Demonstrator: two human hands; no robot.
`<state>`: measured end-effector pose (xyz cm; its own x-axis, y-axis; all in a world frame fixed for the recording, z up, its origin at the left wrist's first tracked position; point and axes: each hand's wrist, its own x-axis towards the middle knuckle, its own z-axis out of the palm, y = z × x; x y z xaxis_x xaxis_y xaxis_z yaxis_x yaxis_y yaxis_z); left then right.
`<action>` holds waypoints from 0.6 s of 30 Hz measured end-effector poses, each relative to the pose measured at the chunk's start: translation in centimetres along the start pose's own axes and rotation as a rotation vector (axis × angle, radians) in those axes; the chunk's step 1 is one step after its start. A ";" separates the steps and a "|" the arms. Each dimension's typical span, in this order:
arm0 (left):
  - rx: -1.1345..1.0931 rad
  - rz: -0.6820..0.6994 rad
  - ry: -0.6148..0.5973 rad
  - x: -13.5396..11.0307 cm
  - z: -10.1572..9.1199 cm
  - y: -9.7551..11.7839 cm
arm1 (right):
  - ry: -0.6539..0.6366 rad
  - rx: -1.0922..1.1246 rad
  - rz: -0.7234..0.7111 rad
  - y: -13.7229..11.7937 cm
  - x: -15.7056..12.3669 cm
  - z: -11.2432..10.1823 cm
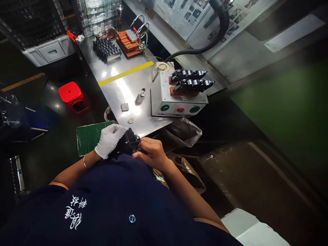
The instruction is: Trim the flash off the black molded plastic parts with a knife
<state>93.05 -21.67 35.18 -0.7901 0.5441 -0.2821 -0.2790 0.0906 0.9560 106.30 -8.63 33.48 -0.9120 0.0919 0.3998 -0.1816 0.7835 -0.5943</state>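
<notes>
My left hand [110, 138], in a white glove with a bracelet at the wrist, is closed on a black plastic part [128, 140] held against my front. The part has a blocky shape with small shiny metal spots. My bare right hand [151, 152] is pinched at the part's right edge. A thin shiny bit shows by its fingertips; what it is I cannot make out. On the metal table beyond lie a grey square block [124, 107], a small pale flat piece [131, 121] and a small bottle with its cap open [140, 97].
A white box with buttons [156, 94] carries two black toothed parts [194, 85] on orange bases. Farther back are an orange fixture [129, 42] and a black ribbed block [106, 49]. A red stool [73, 94] stands left; plastic bags [188, 131] hang by the table's right edge.
</notes>
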 end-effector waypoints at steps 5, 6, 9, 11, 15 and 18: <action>-0.003 -0.010 -0.013 0.2 0.0 -0.2 | 0.016 -0.017 -0.030 -0.1 0.2 -0.1; 0.004 -0.016 -0.005 0.3 0.0 -0.2 | 0.052 -0.016 -0.040 -0.2 0.3 -0.1; 0.015 -0.034 0.039 0.7 0.4 -0.2 | 0.251 -0.038 -0.080 -0.5 0.4 0.1; -0.002 -0.045 0.072 1.1 0.8 -0.2 | 0.331 -0.070 -0.104 -0.6 0.6 0.4; -0.075 -0.096 0.070 2.0 0.9 -0.2 | 0.350 -0.120 -0.131 -0.7 1.2 1.1; -0.102 -0.158 0.038 2.5 0.8 -0.1 | 0.310 -0.060 -0.155 -0.6 1.8 1.4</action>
<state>91.52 -19.63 34.45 -0.7520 0.4976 -0.4324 -0.4531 0.0863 0.8873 104.29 -9.84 33.58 -0.7184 0.1444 0.6805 -0.2785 0.8367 -0.4715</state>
